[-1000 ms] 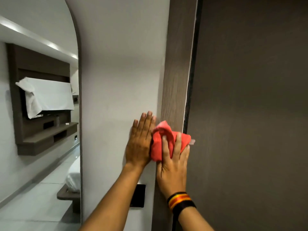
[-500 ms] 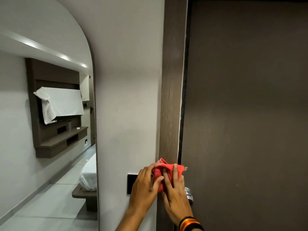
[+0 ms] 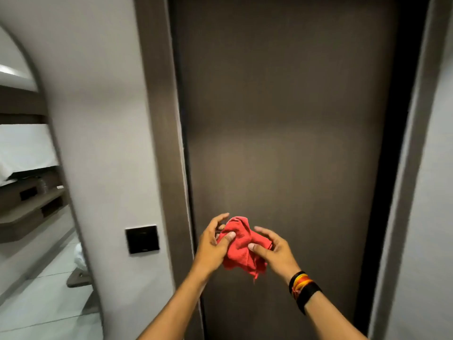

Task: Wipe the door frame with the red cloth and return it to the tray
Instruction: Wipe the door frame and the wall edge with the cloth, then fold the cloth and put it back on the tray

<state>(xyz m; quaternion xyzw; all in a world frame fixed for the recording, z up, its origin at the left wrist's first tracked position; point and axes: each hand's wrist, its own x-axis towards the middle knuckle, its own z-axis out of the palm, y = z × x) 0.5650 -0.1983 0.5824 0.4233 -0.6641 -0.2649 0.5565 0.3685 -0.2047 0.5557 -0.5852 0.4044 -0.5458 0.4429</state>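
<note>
Off the door frame (image 3: 159, 143) now, both my hands grip the red cloth (image 3: 241, 244) before the door (image 3: 289, 119); wall switch (image 3: 142, 239) left.

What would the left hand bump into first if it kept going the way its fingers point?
Probably the red cloth that the left hand already grips; behind it, the dark door, though depth is unclear.

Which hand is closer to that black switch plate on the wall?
The left hand. It holds the red cloth just right of the switch plate, past the frame; the right hand is farther right, on the cloth's other side.
</note>
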